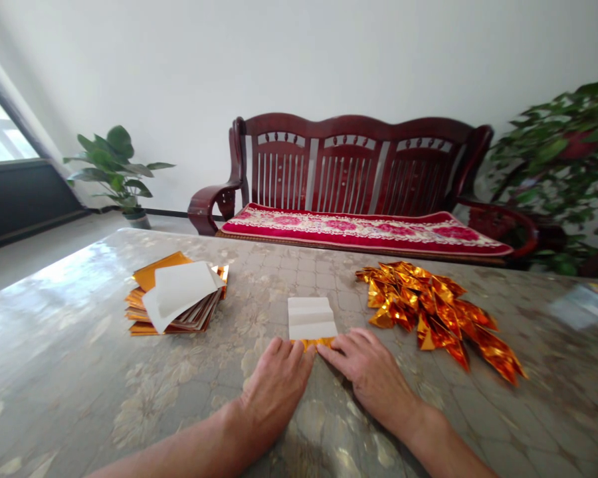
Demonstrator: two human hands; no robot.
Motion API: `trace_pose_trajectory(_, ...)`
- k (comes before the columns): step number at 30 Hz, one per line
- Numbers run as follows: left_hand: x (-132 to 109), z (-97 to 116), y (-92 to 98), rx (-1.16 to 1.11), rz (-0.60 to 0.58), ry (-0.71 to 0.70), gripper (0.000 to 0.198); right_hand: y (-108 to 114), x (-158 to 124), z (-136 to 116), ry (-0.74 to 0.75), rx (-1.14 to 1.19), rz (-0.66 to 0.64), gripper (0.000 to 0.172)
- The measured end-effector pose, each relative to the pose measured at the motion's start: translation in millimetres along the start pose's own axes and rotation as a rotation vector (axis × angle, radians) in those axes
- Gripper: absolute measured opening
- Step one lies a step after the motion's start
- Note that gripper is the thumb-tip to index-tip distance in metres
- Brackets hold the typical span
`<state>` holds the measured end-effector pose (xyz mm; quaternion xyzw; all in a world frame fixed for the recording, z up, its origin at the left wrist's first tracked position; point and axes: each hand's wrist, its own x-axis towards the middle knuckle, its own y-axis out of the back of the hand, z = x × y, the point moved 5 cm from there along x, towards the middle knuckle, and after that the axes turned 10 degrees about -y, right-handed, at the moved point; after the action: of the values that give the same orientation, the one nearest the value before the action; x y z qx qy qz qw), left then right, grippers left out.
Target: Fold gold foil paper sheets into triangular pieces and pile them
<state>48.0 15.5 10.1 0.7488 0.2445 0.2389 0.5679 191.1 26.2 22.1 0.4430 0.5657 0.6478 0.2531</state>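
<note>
Two bare hands rest palm-down on the table (289, 279) — the left hand (274, 385) and right hand (369, 372), fingers (299, 352) extended and not gripping, their tips touching the near edge of a white-backed gold foil sheet (311, 320). Left of that sheet lies a stack of foil sheets (177, 295); right of it, a heap of folded gold foil pieces (428, 312) — and beyond it, a red-cushioned wooden bench (353, 166).

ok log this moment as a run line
left grip fingertips on white-backed gold foil sheet | right grip on same sheet | folded gold foil pieces right | stacked foil sheets left
</note>
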Motion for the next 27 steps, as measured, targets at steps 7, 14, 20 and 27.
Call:
trace_pose_trajectory(7, -2, -3, 1.8, 0.003, -0.034, -0.001, 0.028, 1, -1, 3, -0.048, 0.003, 0.001, 0.033)
trace_pose_trajectory(14, -5, -4, -0.4, 0.023, -0.058, -0.009, 0.022, 7, -1, 6, -0.086, -0.024, 0.025, 0.029)
trace_pose_trajectory(20, -7, -4, -1.5, 0.068, -0.035, -0.002, 0.018, 7, -3, 14, -0.106, -0.017, 0.089, 0.021)
trace_pose_trajectory(27, -12, -6, 1.8, 0.095, -0.023, 0.047, 0.022, 3, -5, 19, -0.137, -0.010, 0.104, 0.022)
